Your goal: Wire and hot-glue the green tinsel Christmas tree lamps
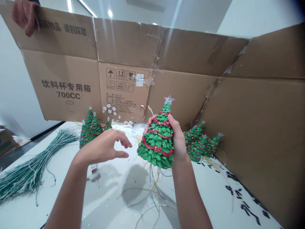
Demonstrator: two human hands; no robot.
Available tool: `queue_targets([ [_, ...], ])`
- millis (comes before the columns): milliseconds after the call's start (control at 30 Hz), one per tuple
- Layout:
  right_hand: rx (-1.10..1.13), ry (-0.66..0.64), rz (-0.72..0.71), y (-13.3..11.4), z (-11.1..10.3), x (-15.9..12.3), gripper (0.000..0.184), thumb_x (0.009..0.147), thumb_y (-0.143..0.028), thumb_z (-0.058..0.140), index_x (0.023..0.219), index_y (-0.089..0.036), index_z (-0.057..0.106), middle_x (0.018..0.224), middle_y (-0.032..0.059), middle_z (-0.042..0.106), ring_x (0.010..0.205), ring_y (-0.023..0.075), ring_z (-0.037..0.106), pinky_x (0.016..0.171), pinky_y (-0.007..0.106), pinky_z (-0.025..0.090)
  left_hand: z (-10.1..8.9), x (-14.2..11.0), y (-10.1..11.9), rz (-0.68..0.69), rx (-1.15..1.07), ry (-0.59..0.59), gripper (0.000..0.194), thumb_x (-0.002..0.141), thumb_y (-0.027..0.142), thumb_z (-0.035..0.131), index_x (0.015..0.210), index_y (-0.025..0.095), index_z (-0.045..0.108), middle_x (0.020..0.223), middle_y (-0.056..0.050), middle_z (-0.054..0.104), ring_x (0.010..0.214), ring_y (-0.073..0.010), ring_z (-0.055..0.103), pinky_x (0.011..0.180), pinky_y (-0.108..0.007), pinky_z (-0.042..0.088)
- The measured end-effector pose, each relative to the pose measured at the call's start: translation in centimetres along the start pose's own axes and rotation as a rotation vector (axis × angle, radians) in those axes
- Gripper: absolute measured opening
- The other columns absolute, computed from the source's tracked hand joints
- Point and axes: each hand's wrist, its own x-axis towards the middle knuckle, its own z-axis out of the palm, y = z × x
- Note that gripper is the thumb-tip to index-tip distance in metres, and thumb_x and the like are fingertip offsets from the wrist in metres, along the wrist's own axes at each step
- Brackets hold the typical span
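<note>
My right hand (177, 135) is wrapped round a small green Christmas tree (157, 140) with red garlands and a clear star on top. It holds the tree upright above the white table (107, 203). Thin yellow and dark wires (153, 187) hang from under the tree's base and trail onto the tabletop. To the left of the tree, my left hand (108, 144) is apart from it, with thumb and fingers spread. A bit of yellow shows at its fingertips, too small to make out.
Similar trees stand at the back left (89, 127) and back right (197, 140). A bundle of green and white wires (40, 165) lies at left. Black pieces (238, 194) are scattered at right. A cardboard wall (186, 86) encloses the back; another person's hand (25, 16) grips its top left.
</note>
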Motion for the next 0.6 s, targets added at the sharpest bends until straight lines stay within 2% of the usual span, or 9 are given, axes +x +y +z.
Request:
queue_targets([
  [100,-0.034,0.0,0.011,0.2,0.2,0.0,0.041,0.101,-0.06,0.058,0.098,-0.023,0.075,0.1,0.0067,0.077,0.076,0.0223,0.074,0.076,0.042,0.066,0.2,-0.1,-0.3,-0.046,0.038,0.069,0.033,0.087,0.043,0.087,0.114,0.027,0.079,0.115,-0.004,0.081,0.107,-0.0267,0.075,0.092,-0.037,0.056],
  [200,-0.028,-0.048,0.039,0.4,0.3,-0.2,0.042,0.102,-0.062,0.057,0.101,-0.024,0.074,0.1,0.0069,0.078,0.08,0.0237,0.075,0.078,0.042,0.066,1.0,0.5,-0.2,0.004,0.022,0.169,0.032,0.099,0.048,0.074,0.125,0.029,0.075,0.128,-0.006,0.078,0.119,-0.0273,0.071,0.102,-0.041,0.054],
  [267,-0.034,-0.08,0.056,0.7,0.4,-0.3,0.043,0.101,-0.064,0.058,0.104,-0.024,0.074,0.099,0.0072,0.079,0.085,0.0256,0.077,0.079,0.043,0.066,1.7,1.4,0.0,0.103,0.001,0.206,0.026,0.1,0.043,0.072,0.12,0.028,0.075,0.131,-0.007,0.076,0.125,-0.0284,0.067,0.108,-0.043,0.051],
  [333,-0.041,-0.099,0.072,1.0,0.5,-0.3,0.046,0.1,-0.067,0.059,0.108,-0.024,0.074,0.096,0.0071,0.079,0.087,0.0266,0.077,0.08,0.044,0.066,2.5,2.3,0.3,0.172,-0.022,0.234,0.012,0.098,0.034,0.073,0.106,0.025,0.075,0.118,-0.007,0.077,0.117,-0.0275,0.068,0.102,-0.041,0.051],
  [400,-0.037,-0.117,0.083,1.1,0.6,-0.5,0.05,0.1,-0.07,0.057,0.109,-0.024,0.075,0.093,0.0068,0.079,0.086,0.0267,0.078,0.08,0.044,0.066,3.3,3.1,0.6,0.184,-0.053,0.266,0.003,0.094,0.025,0.072,0.095,0.023,0.07,0.099,-0.004,0.075,0.096,-0.0225,0.068,0.087,-0.034,0.052],
  [500,-0.054,-0.131,0.08,1.1,0.8,-0.7,0.052,0.1,-0.071,0.057,0.108,-0.024,0.076,0.091,0.0068,0.08,0.085,0.0267,0.078,0.081,0.044,0.066,4.2,3.9,1.1,0.147,-0.105,0.363,0.008,0.094,0.022,0.067,0.094,0.022,0.059,0.087,0.0,0.067,0.076,-0.016,0.06,0.071,-0.028,0.046],
  [600,-0.089,-0.13,0.047,0.9,1.0,-1.0,0.05,0.1,-0.069,0.059,0.105,-0.023,0.077,0.093,0.0072,0.08,0.089,0.0271,0.078,0.083,0.043,0.066,4.4,4.2,1.4,0.129,-0.137,0.412,0.006,0.094,0.021,0.061,0.093,0.023,0.056,0.083,0.002,0.064,0.072,-0.0148,0.057,0.067,-0.026,0.045],
])
